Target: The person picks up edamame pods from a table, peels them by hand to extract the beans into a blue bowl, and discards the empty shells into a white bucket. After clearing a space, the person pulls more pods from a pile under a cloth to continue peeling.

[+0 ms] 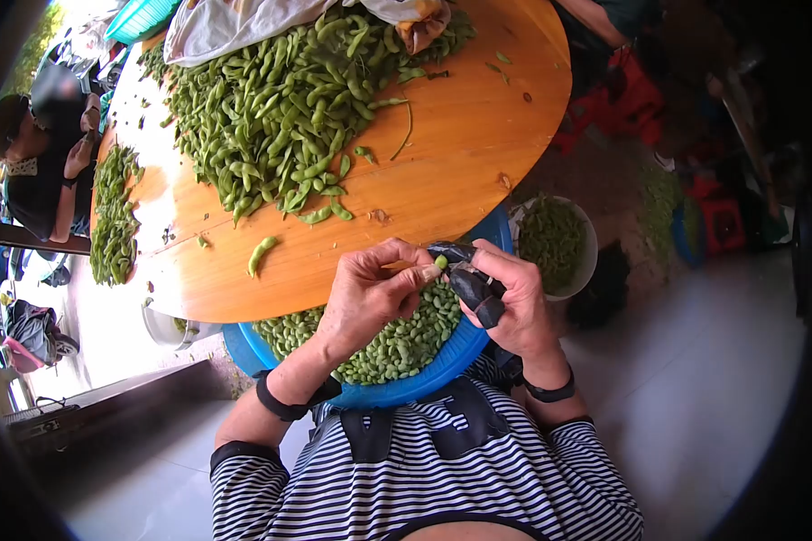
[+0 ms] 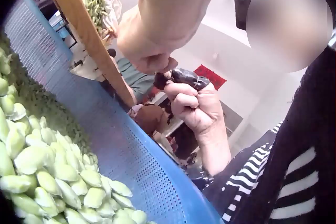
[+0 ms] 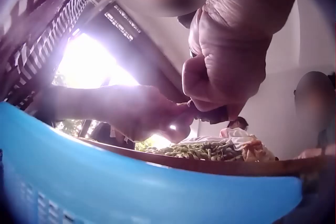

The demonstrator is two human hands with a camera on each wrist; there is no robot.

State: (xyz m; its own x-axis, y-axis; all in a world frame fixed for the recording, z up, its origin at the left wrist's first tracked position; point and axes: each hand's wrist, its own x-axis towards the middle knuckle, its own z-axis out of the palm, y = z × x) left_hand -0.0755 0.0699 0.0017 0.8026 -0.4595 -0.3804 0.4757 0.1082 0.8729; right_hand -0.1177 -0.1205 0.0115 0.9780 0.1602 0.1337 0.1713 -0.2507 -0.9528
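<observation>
Surface: round orange-brown wooden table (image 1: 460, 153), its near edge just behind the blue perforated plastic basket (image 1: 415, 389).
Basket contents: pale green shelled beans (image 1: 397, 347), heaped inside.
Left hand (image 1: 365, 293): above the basket, thumb and forefinger closed tight, pinching 1 green soybean pod (image 1: 439, 262).
Right hand (image 1: 514, 302): above the basket's right rim, fingers curled; 2 black finger covers (image 1: 474, 284) meet the pod's other end and nip it.
Pod pile: heap of unshelled green pods (image 1: 280, 117), beyond the basket on the table.
Bowl: round white bowl (image 1: 594, 257) of pods, just right of the basket.
</observation>
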